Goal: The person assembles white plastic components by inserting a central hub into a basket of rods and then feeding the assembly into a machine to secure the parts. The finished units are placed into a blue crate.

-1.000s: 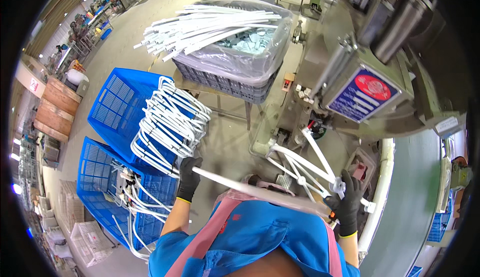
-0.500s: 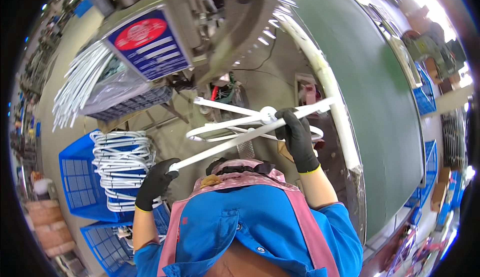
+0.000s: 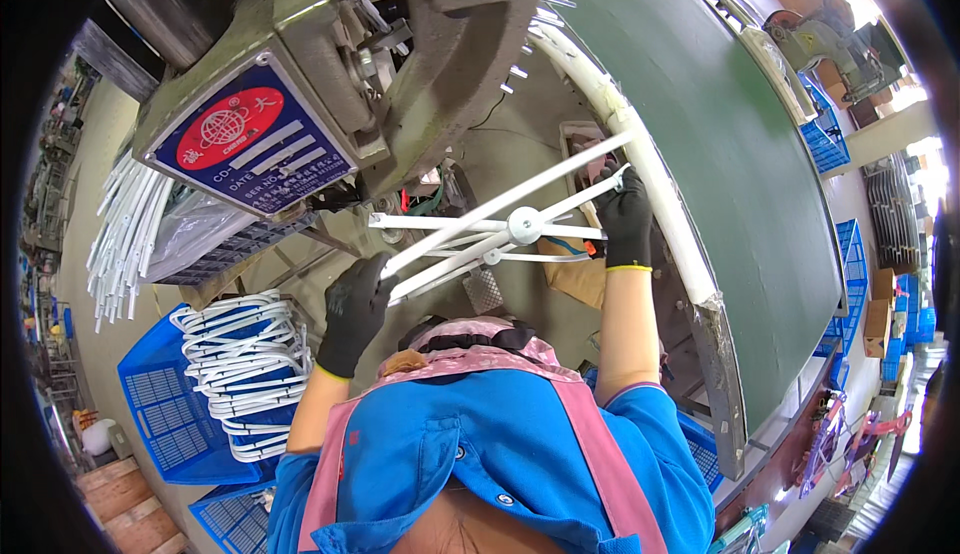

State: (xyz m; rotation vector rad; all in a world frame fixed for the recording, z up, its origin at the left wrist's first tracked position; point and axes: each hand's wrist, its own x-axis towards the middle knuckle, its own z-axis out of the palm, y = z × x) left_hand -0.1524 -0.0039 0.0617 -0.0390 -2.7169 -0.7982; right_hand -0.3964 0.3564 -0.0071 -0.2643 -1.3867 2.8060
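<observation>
Blue rectangular nameplate (image 3: 252,141) with red oval emblem and white bars, fixed on grey machine (image 3: 400,44) upper left, tilted. Clear plastic-lined grey crate (image 3: 215,239) below it, white rods (image 3: 120,229) sticking out at left. Blue crates (image 3: 160,404) lower left, stacked white wire frames (image 3: 245,369) on top. White spoked frame (image 3: 500,229) with round centre hub held mid-picture under the machine, long axis running lower left to upper right. Left hand (image 3: 352,312), black glove, closed around lower-left rod ends. Right hand (image 3: 625,216), black glove, wrapped round upper-right rod ends beside green conveyor belt (image 3: 740,154). Rod tips hidden inside gloves; machine top cut off at rim.
</observation>
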